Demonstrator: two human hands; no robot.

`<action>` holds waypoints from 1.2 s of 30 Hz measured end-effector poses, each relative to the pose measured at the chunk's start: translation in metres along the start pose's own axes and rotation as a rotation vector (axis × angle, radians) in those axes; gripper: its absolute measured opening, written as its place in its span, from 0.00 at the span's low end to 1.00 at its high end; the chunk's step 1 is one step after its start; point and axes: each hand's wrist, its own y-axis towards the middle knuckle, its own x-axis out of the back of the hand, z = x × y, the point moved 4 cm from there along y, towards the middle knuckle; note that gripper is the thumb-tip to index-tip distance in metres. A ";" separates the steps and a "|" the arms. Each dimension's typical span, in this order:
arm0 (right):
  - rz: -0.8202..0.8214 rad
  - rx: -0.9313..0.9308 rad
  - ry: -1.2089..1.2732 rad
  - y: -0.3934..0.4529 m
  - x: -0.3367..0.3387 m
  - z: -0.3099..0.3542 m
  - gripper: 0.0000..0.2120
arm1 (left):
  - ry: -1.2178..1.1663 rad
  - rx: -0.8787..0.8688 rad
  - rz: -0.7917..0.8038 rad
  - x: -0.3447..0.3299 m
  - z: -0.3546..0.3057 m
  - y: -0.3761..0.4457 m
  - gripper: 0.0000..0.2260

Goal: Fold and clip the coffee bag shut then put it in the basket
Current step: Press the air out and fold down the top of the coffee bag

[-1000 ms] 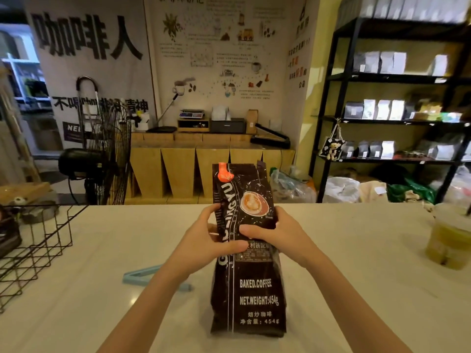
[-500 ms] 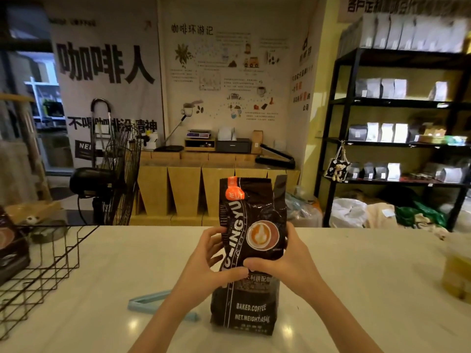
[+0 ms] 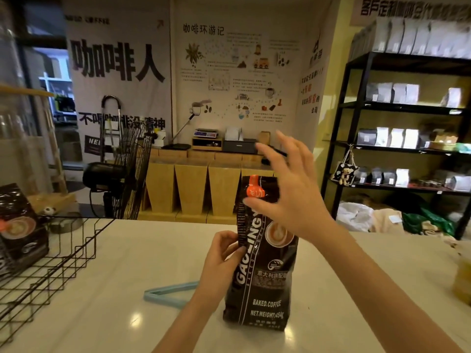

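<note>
Left hand [image 3: 221, 261] pinching the left seam of the coffee bag [image 3: 262, 263], steadying it upright at frame centre. Right hand [image 3: 293, 194] spread wide and empty, poised over the unfolded bag top, thumb near the orange emblem, probably to press the top down for folding. Pale blue sealing clip [image 3: 168, 293] flat on the white counter [image 3: 114, 314], just left of the bag. Wire basket [image 3: 51, 266] at left edge, another coffee bag [image 3: 20, 225] inside.
</note>
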 end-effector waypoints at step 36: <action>0.739 0.127 -0.048 0.055 -0.022 0.010 0.11 | -0.023 0.035 -0.181 -0.010 0.029 -0.018 0.13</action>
